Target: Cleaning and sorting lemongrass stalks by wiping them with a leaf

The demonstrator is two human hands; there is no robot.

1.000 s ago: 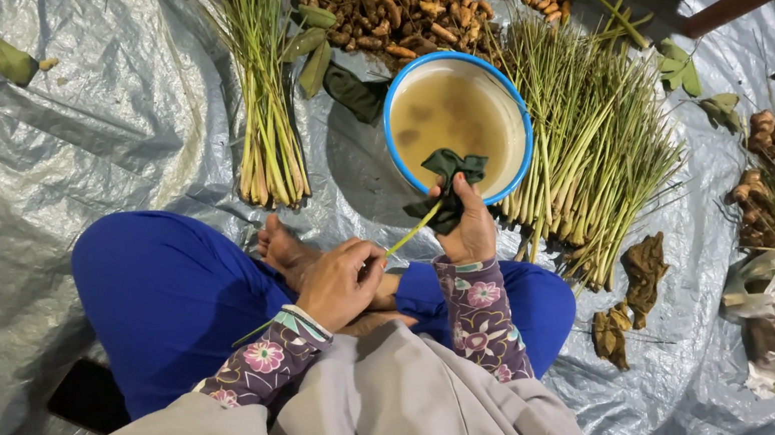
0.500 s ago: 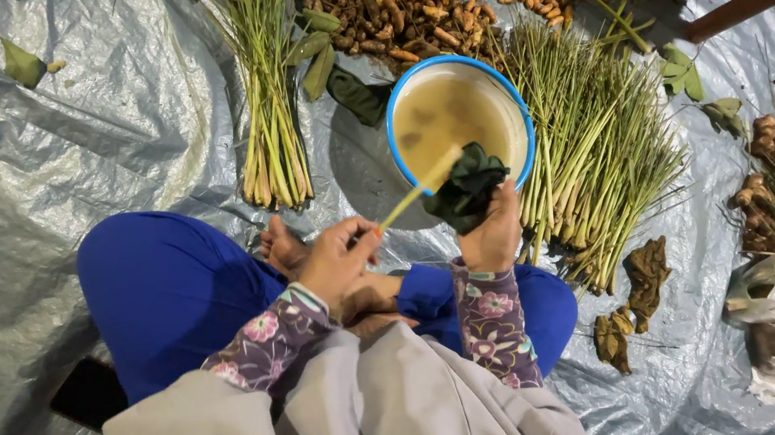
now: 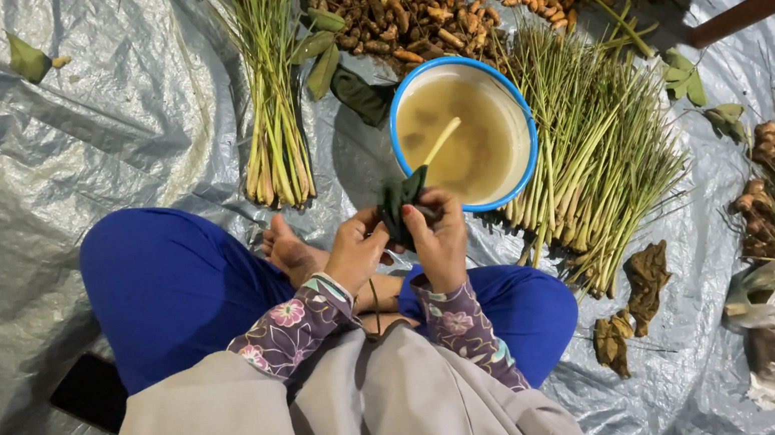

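- Hands together: left hand & right hand both pinch folded green leaf w/ pale stalk
- Leaf just in front of blue-rimmed bowl, over lap
- Lemongrass pile right of bowl

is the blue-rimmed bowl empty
No, the blue-rimmed bowl holds murky brownish liquid, just beyond the dark green leaf in both hands.
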